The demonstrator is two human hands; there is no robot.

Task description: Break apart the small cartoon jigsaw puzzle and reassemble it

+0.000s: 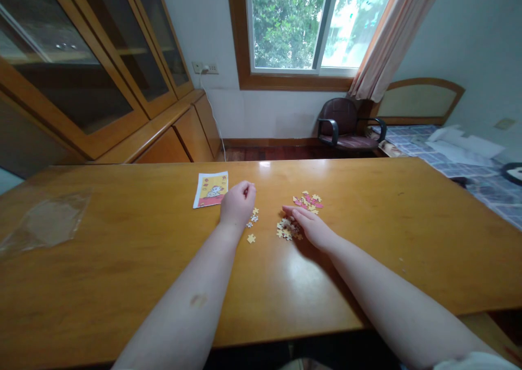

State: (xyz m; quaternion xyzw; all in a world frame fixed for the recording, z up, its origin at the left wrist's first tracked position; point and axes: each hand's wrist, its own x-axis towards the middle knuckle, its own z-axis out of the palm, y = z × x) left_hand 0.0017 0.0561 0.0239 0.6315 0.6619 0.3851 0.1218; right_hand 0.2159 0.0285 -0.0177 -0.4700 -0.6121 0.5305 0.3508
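Observation:
My left hand (pixel 237 204) is curled closed beside the picture card (pixel 212 189), and anything inside its fingers is hidden. A few loose jigsaw pieces (pixel 252 239) lie just right of that wrist, yellow and white ones among them. With fingers stretched out, my right hand (pixel 312 226) hovers over or touches a pile of pale jigsaw pieces (pixel 287 228); which of the two I cannot tell. Behind it, a second pile of pink and yellow jigsaw pieces (pixel 309 200) is spread on the table. The card shows a white cartoon animal on yellow and pink.
The wooden table (pixel 155 283) spans the view. A clear plastic bag (pixel 49 217) lies flat at its left. Beyond stand a glass-doored cabinet (pixel 122 49), an armchair (pixel 340 122) below the window, and a bed (pixel 424 147) on the right.

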